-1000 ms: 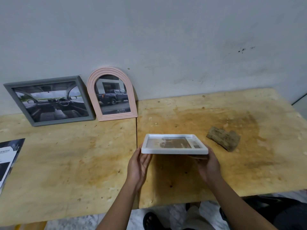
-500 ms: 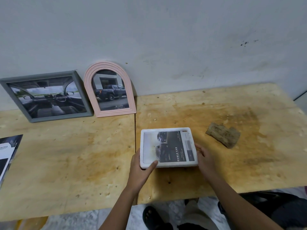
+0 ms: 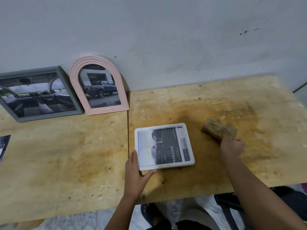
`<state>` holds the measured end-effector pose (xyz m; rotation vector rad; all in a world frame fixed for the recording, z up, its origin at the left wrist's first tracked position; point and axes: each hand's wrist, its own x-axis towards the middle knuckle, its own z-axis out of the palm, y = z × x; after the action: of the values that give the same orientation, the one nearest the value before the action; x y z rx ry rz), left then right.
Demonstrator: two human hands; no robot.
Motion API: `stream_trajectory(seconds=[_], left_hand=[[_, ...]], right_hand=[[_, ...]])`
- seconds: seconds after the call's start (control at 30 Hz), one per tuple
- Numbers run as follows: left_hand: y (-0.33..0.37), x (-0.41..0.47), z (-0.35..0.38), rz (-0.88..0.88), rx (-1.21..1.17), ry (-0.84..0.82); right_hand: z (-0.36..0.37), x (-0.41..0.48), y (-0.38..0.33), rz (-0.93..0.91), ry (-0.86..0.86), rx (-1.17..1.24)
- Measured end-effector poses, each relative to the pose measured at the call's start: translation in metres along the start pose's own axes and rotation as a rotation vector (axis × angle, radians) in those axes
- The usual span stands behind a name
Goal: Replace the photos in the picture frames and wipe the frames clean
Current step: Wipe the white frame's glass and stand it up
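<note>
Stained plywood surface (image 3: 66, 163) set against a scuffed grey wall (image 3: 166, 39).

White picture frame (image 3: 164, 146): lies flat, face up, near the front edge of the right-hand board. A car brochure photo marked "DOUBLE CAB" is seated inside it. Smears show on the glazing and border, so I judge the photo fitted and the wiping not yet done.

Left hand (image 3: 135, 171): braces the frame's near-left corner, with the fingers straight along the left edge and the thumb spread along the near edge.

Right hand (image 3: 231, 146): well apart from the frame, at the near end of a brown folded rag (image 3: 219, 131) lying to the frame's right. The fingers are hidden behind the back of the hand and the view is blurred; whether they have closed on the rag cannot be told.

Pink arched frame (image 3: 98, 85) and grey rectangular frame (image 3: 38, 93): both lean on the wall at the back left, each holding a car photo. They appear finished, though their cleanliness cannot be confirmed from here.

Loose brochure sheet (image 3: 4, 146): at the left margin.

Assessment: the last frame awaits its wipe, then placing.
</note>
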<state>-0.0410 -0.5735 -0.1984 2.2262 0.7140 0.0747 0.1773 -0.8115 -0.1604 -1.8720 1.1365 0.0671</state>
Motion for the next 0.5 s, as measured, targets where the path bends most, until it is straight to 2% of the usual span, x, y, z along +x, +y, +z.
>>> stream_trajectory(seconds=[0.13,0.27,0.37,0.5], left_hand=[[-0.001,0.001,0.001,0.002,0.032,-0.004],[-0.001,0.004,0.0,0.006,0.01,-0.012],[-0.003,0.004,0.001,0.007,0.034,-0.025],[-0.016,0.005,-0.003,0.02,0.149,0.032]], right_hand=[[0.006,0.007,0.001,0.095,-0.078,-0.001],[0.007,-0.003,0.002,0.039,-0.19,0.079],[0.006,-0.014,-0.004,-0.136,-0.199,0.127],[0.007,-0.028,-0.023,-0.505,-0.247,0.029]])
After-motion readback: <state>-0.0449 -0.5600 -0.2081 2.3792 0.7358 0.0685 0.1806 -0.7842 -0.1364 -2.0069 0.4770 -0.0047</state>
